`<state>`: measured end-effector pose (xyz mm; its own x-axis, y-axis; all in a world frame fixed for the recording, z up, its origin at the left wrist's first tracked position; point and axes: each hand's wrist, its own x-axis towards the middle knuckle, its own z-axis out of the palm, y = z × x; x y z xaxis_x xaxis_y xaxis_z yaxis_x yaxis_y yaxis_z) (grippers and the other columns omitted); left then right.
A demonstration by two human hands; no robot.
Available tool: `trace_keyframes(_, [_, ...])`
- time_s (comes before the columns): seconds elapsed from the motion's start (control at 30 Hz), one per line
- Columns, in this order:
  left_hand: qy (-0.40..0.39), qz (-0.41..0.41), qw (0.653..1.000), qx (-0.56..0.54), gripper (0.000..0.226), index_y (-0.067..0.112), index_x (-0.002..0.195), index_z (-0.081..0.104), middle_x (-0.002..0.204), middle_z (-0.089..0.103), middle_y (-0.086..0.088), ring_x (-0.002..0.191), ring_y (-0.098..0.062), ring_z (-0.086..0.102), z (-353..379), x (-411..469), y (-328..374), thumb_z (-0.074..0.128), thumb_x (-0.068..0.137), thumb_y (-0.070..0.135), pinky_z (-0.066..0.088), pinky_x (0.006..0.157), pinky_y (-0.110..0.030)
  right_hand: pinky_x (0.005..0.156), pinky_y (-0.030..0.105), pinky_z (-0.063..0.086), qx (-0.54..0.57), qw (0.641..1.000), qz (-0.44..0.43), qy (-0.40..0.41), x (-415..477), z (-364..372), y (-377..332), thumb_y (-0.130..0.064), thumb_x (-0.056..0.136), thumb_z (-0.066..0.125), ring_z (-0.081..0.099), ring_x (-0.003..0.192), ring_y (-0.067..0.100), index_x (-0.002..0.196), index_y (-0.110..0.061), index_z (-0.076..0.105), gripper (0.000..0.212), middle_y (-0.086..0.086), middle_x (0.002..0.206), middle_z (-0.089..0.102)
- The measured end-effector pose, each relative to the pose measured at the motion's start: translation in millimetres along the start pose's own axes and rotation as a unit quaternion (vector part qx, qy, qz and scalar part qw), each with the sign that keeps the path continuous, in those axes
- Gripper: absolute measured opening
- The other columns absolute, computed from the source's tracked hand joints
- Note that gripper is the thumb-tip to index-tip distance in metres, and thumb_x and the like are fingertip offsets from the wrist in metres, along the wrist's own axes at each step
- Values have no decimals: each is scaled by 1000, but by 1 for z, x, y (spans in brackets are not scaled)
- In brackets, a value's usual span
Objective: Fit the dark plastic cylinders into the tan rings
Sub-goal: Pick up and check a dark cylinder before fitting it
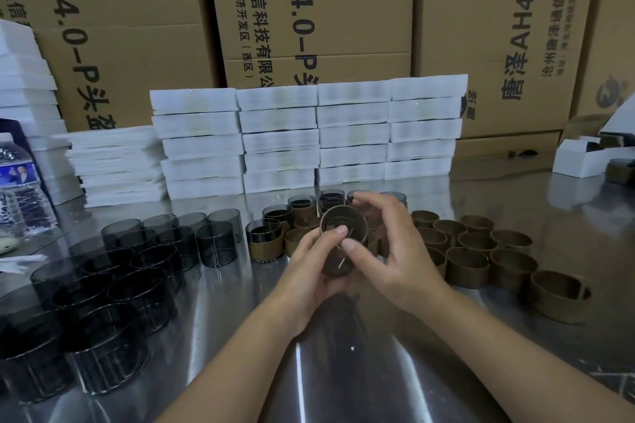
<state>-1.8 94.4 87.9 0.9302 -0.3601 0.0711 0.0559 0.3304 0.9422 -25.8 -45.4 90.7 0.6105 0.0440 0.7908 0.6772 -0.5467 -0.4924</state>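
Observation:
Above the middle of the steel table both hands hold one piece: a tan ring (343,223) around a dark plastic cylinder (338,263). My left hand (314,264) cups it from below with the thumb on the rim. My right hand (385,244) grips it from the right, fingers curled over the far edge. Several loose dark cylinders (144,268) stand at the left. Several bare tan rings (477,251) stand at the right. Behind the hands sit several cylinders fitted in rings (266,240).
Stacks of white foam trays (309,137) line the back of the table (343,371), with cardboard cartons (309,10) behind them. A water bottle (17,189) stands at the far left. A small white box (580,156) sits at the back right.

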Motion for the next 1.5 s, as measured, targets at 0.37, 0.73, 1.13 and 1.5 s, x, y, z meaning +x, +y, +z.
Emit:
trace_keyframes(0.37, [63,38,995,70,52,21,117,61,120,66,-12,108,-27,67,-2,5,-6,73,67,28,52,98,-48,91,35,54,205,943,256,-63,12,-3,12,-6,92,57,66,102,18,112,-26,59,28,5,110,69])
trace_keyframes(0.73, [99,99,979,151,55,31,107,62,101,63,7,98,-13,66,-2,2,-5,70,53,28,58,89,-37,66,23,57,264,918,286,-78,15,-6,16,6,96,45,71,80,7,105,-23,60,34,-2,91,73])
trace_keyframes(1.13, [84,100,982,134,38,28,108,67,102,71,2,95,-13,69,-3,2,-2,78,74,14,60,81,-36,69,27,58,255,927,271,-41,14,-10,14,-3,92,58,72,86,17,99,-13,70,17,4,92,76])
trace_keyframes(1.5, [-2,71,995,71,47,20,126,62,116,71,-7,94,-20,72,-2,1,1,73,80,24,57,71,-28,74,28,53,295,887,352,-56,16,-7,5,-57,90,48,71,96,24,106,-16,72,50,9,102,75])
